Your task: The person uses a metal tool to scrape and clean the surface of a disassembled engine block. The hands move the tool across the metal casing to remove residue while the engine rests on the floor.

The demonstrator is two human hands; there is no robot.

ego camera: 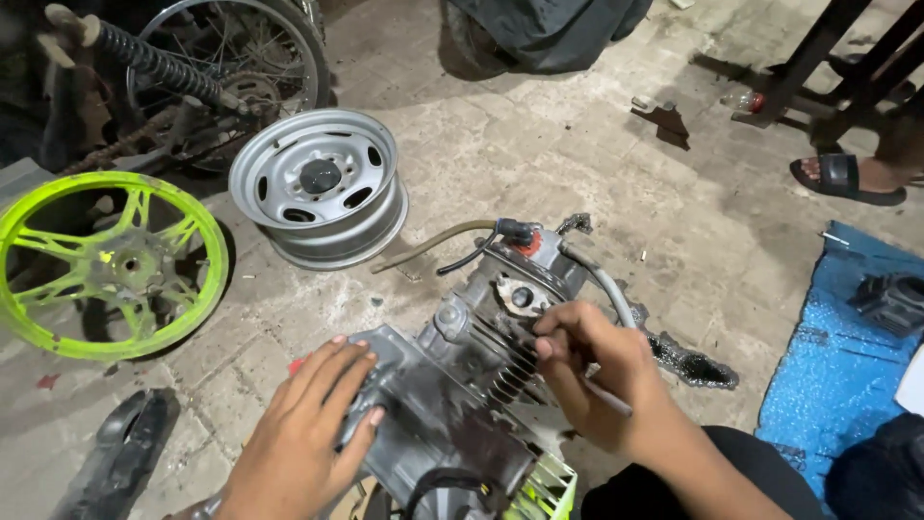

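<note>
Left hand [313, 429] flat, fingers spread on engine [462, 385] casing, gripping nothing. Right hand [597, 371] pinching thin tool [587, 383] against cylinder fins. Engine out of frame, lying on paved floor [577, 164], hoses attached; judged early strip-down, most parts unremoved. Steel rim [322, 185], green wheel [111, 260] alongside.

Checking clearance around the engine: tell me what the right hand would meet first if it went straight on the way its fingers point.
Probably the engine's finned cylinder: the right hand points left at it, fingertips nearly touching.
</note>
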